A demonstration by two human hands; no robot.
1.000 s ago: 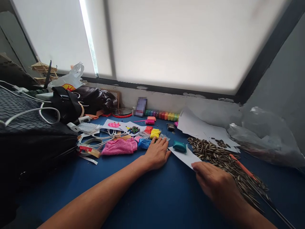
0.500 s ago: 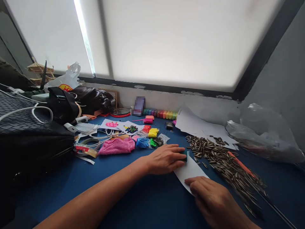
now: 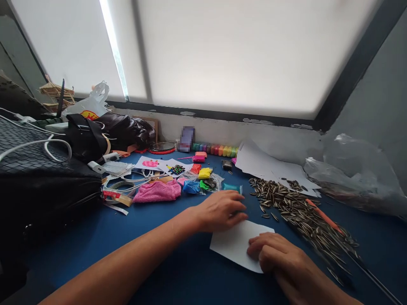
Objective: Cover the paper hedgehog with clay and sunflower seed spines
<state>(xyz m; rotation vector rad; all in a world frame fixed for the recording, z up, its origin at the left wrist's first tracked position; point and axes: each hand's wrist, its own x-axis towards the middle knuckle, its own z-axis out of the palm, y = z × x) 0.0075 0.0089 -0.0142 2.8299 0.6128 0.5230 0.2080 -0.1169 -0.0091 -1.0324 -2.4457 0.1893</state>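
Observation:
A small white sheet of paper (image 3: 233, 243) lies on the blue table in front of me. My right hand (image 3: 282, 258) is closed on its right side, fingers bent and the fingertips on the paper; the thumb is hidden. Over the upper left edge of the sheet hovers my left hand (image 3: 222, 210), fingers apart, with nothing visible in them. Just beyond those fingers is a teal packet (image 3: 232, 187). Sunflower seeds (image 3: 282, 201) form a long pile to the right of both hands, with an orange-handled tool (image 3: 324, 216) lying across it.
Left of my hands are a pink cloth (image 3: 157, 191), a blue packet (image 3: 192, 187), a yellow packet (image 3: 205, 173) and two decorated paper pieces. White sheets (image 3: 263, 163) lean at the back right beside a clear plastic bag (image 3: 352, 178). A black bag (image 3: 54, 199) and white cables occupy the left.
The teal packet, under my left hand before, now lies uncovered farther back. The sheet has turned and spread flatter to the left, and my left fingers have lifted and spread.

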